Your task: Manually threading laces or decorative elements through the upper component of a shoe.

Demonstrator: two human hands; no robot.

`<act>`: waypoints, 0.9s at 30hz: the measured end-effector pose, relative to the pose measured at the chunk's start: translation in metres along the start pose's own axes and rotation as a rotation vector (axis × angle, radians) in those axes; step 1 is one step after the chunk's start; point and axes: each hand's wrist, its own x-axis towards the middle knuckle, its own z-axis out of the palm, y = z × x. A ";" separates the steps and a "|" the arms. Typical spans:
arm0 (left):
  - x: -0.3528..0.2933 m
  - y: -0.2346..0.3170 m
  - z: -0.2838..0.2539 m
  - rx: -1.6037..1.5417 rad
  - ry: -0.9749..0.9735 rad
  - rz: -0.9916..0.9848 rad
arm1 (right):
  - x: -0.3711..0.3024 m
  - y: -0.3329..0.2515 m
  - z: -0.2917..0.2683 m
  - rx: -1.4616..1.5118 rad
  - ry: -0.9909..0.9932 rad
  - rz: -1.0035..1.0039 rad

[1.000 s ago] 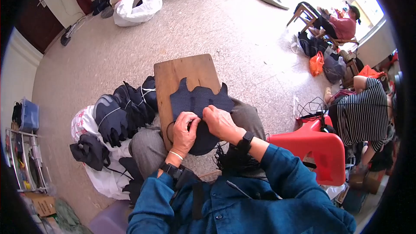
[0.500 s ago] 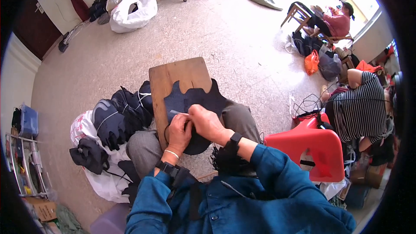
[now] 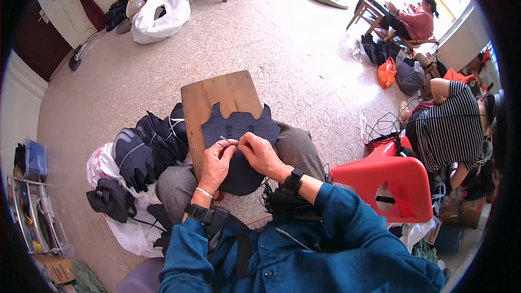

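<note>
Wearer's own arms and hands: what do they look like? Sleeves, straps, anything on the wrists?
Both the left hand and right hand are ungloved. Long teal-blue sleeves, creased; the right one stops short of the wrist. Each wrist has a black strap with a blocky dark unit. The left also wears a thin, pale bracelet, nearer the hand.

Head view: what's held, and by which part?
Left hand holds a slim object behind its exposed grey tip; whether the right hand pinches the dark fabric can't be told.
</note>
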 end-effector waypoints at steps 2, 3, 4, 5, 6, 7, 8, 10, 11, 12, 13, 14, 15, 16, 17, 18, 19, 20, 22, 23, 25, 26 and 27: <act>0.000 0.002 -0.001 0.033 -0.012 0.044 | 0.001 0.001 0.001 -0.005 0.010 0.012; 0.001 0.003 -0.001 0.063 -0.019 0.038 | 0.001 0.001 0.002 -0.003 0.020 0.008; 0.002 0.004 0.000 0.065 -0.028 0.055 | 0.000 0.002 0.002 -0.003 0.015 0.029; 0.003 0.004 0.000 0.054 -0.024 0.062 | 0.000 0.002 0.002 -0.005 0.037 0.006; 0.003 0.004 0.001 0.036 -0.022 0.058 | 0.000 0.003 0.003 -0.001 0.042 0.000; 0.004 0.004 0.002 0.039 -0.030 0.073 | -0.001 0.004 0.003 -0.001 0.037 0.011; 0.005 0.003 0.003 0.100 -0.022 0.132 | -0.002 0.004 0.003 -0.003 0.056 -0.003; 0.005 0.003 0.006 0.157 -0.020 0.195 | -0.002 0.005 0.004 -0.009 0.084 -0.010; 0.005 0.003 0.007 0.167 0.002 0.187 | -0.004 0.005 0.004 0.001 0.085 -0.035; 0.004 0.003 0.008 0.176 0.024 0.180 | -0.004 0.005 0.004 0.008 0.102 -0.049; 0.004 0.003 0.009 0.175 0.020 0.183 | -0.005 0.005 0.004 0.032 0.103 -0.053; 0.004 0.004 0.010 0.174 0.033 0.192 | -0.006 0.005 0.004 0.054 0.083 -0.020; 0.003 0.005 0.012 0.169 0.053 0.199 | -0.007 0.005 0.003 0.055 0.108 -0.057; 0.003 0.007 0.013 0.173 0.043 0.203 | -0.009 0.005 0.002 0.048 0.102 -0.002; 0.002 0.008 0.014 0.179 0.046 0.191 | -0.010 0.006 0.001 0.050 0.082 0.065; 0.002 0.010 0.015 0.189 0.049 0.154 | -0.011 0.006 0.001 0.040 0.098 0.049; 0.002 0.012 0.015 0.186 0.048 0.183 | -0.011 0.006 0.001 0.057 0.101 0.061; 0.001 0.014 0.016 0.196 0.047 0.175 | -0.012 0.006 0.001 0.089 0.083 0.105; 0.001 0.016 0.016 0.206 0.043 0.168 | -0.013 0.006 0.001 0.095 0.097 0.089; 0.000 0.017 0.017 0.216 0.043 0.172 | -0.014 0.007 0.001 0.125 0.063 0.154; 0.001 0.018 0.017 0.227 0.042 0.177 | -0.015 0.008 0.001 0.126 0.088 0.123; 0.001 0.018 0.018 0.233 0.037 0.184 | -0.015 0.009 0.000 0.151 0.067 0.175; 0.001 0.017 0.018 0.240 0.036 0.176 | -0.015 0.010 0.000 0.139 0.089 0.143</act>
